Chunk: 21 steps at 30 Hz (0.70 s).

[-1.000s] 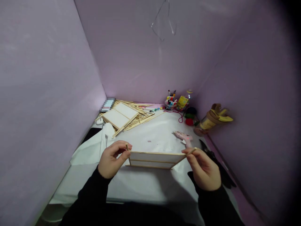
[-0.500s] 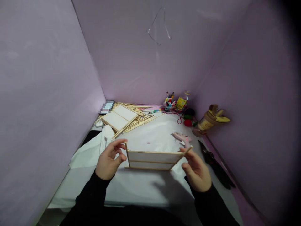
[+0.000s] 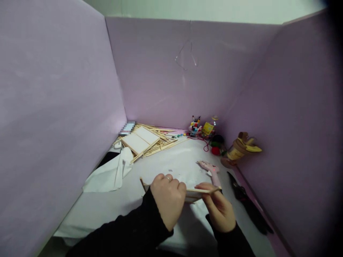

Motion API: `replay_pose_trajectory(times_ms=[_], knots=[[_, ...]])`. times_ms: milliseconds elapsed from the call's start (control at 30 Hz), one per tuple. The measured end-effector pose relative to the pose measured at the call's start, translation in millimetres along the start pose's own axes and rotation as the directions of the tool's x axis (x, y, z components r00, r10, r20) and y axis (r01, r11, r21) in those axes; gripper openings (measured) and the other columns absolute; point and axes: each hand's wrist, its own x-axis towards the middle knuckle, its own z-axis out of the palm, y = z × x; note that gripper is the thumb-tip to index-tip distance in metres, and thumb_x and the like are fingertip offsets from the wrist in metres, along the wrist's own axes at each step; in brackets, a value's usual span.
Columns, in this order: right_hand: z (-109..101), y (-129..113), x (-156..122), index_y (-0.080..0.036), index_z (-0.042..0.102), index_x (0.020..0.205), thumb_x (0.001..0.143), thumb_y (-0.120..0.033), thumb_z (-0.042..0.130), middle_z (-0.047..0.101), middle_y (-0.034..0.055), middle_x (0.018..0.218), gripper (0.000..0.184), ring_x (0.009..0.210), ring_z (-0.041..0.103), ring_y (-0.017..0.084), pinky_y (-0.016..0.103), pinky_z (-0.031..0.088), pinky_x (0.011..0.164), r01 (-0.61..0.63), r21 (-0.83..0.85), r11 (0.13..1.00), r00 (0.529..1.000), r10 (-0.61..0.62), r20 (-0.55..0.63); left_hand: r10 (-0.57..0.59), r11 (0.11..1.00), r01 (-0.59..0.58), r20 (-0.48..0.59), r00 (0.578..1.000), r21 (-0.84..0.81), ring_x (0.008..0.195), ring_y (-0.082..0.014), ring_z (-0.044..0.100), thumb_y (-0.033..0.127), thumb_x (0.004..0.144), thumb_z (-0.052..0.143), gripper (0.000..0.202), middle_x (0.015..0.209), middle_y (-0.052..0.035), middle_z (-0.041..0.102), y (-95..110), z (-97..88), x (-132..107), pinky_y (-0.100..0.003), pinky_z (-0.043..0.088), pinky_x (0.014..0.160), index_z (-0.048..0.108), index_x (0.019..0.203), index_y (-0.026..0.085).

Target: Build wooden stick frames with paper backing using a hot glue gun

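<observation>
A small panel of white sheet framed with thin wooden sticks (image 3: 193, 195) is held upright, close to the tabletop. My left hand (image 3: 168, 200), with a ring on one finger, is closed over the middle of its top stick and hides much of the panel. At the right end, the thumb and fingers of my right hand (image 3: 220, 208) pinch the frame near the corner stick. The left corner stick pokes out past my left sleeve. Just beyond my right hand lies a pink hot glue gun (image 3: 207, 166).
A second framed panel (image 3: 139, 140) rests on a pile of wooden sticks (image 3: 167, 146) at the back left. Black-handled cutters (image 3: 239, 189) lie on the right. Behind stand a marker holder (image 3: 195, 127) and a paper cup (image 3: 237, 150). White cloth (image 3: 107, 175) bunches at left.
My left hand has moved from the panel's left end to the middle of its top stick and closed there. My right hand now grips the right end more closely. The view has tilted up.
</observation>
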Motion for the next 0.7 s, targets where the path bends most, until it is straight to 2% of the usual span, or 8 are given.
replay_pose_trajectory(times_ms=[67,133,200,267,367,433,567,700], knots=[[0.3,7.5,-4.4,-0.023,0.062,0.107,0.086,-0.032,0.053,0.065,0.0102,0.103,0.025,0.097,0.062,0.025,0.041,0.051,0.082,-0.009,0.029,1.0,1.0,0.01,-0.024,-0.029,0.999,0.029,0.003,1.0,-0.031,0.059,-0.0208,0.057,0.01,0.08,0.053,0.019,0.056,-0.0056,0.059,-8.3,-9.4,1.3,-0.033,0.038,0.057,0.059,0.063,0.017],[0.7,17.3,-7.3,-0.023,0.052,0.122,0.083,-0.039,0.056,0.056,0.0133,0.122,0.042,0.113,0.053,0.029,0.05,0.043,0.092,0.004,0.071,0.997,0.975,0.012,-0.223,-0.064,0.993,0.06,-0.041,0.997,-0.103,0.063,-0.0199,0.058,0.013,0.082,0.052,0.015,0.064,-0.0054,0.063,-23.3,-29.4,2.5,-0.031,0.04,0.058,0.062,0.071,0.018],[2.5,26.6,-8.3,-0.024,0.042,0.13,0.082,-0.043,0.056,0.044,0.0146,0.134,0.054,0.124,0.043,0.031,0.057,0.035,0.097,0.009,0.12,0.993,0.849,0.056,-0.525,-0.133,0.968,0.089,-0.177,0.975,-0.234,0.071,-0.0188,0.061,0.017,0.083,0.051,0.014,0.077,-0.0041,0.068,-42.7,-52.9,1.1,-0.029,0.043,0.064,0.065,0.083,0.02],[7.9,31.9,-7.7,-0.024,0.039,0.131,0.085,-0.043,0.05,0.041,0.0147,0.137,0.051,0.127,0.039,0.031,0.06,0.032,0.098,-0.023,0.203,0.979,0.762,0.149,-0.63,-0.319,0.888,0.178,-0.288,0.903,-0.425,0.076,-0.0172,0.062,0.024,0.085,0.053,0.014,0.085,-0.0019,0.069,-61.6,-70.2,-4.5,-0.026,0.045,0.067,0.066,0.089,0.021],[23.6,26.3,-3.4,-0.024,0.036,0.134,0.086,-0.044,0.049,0.036,0.0157,0.142,0.054,0.132,0.035,0.032,0.061,0.03,0.1,-0.094,0.307,0.947,0.915,0.204,-0.347,-0.652,0.612,0.251,-0.299,0.697,-0.75,0.072,-0.0149,0.06,0.034,0.082,0.06,0.014,0.077,0.001,0.067,-81.3,-69.1,-18.1,-0.025,0.047,0.067,0.066,0.084,0.021],[34.9,15.0,2.3,-0.026,0.03,0.14,0.084,-0.045,0.053,0.028,0.0149,0.149,0.063,0.137,0.026,0.031,0.059,0.026,0.104,-0.083,0.331,0.94,0.976,0.144,-0.165,-0.794,0.311,0.103,-0.199,0.574,-0.945,0.066,-0.0131,0.059,0.044,0.076,0.066,0.024,0.072,0.002,0.065,-88.3,-51.5,-26.7,-0.025,0.048,0.063,0.063,0.08,0.02],[45.3,-1.5,13.8,-0.03,0.029,0.142,0.085,-0.046,0.053,0.03,0.0122,0.149,0.064,0.136,0.03,0.028,0.051,0.03,0.107,-0.023,0.457,0.889,0.998,0.046,-0.039,-0.87,-0.238,0.002,0.214,0.443,-0.971,0.064,-0.0108,0.059,0.04,0.063,0.078,0.035,0.074,0.0024,0.065,-94.5,-9.5,-42.7,-0.024,0.05,0.061,0.058,0.081,0.018],[51.8,6.6,8.7,-0.029,0.045,0.134,0.087,-0.044,0.051,0.052,0.0118,0.134,0.05,0.118,0.054,0.028,0.045,0.047,0.094,-0.177,0.538,0.824,0.983,0.124,0.132,-0.799,-0.517,0.05,0.503,0.329,-0.854,0.055,-0.0094,0.056,0.032,0.063,0.079,0.031,0.068,0.003,0.064,-100.5,18.8,-65.0,-0.022,0.048,0.051,0.057,0.079,0.017]])
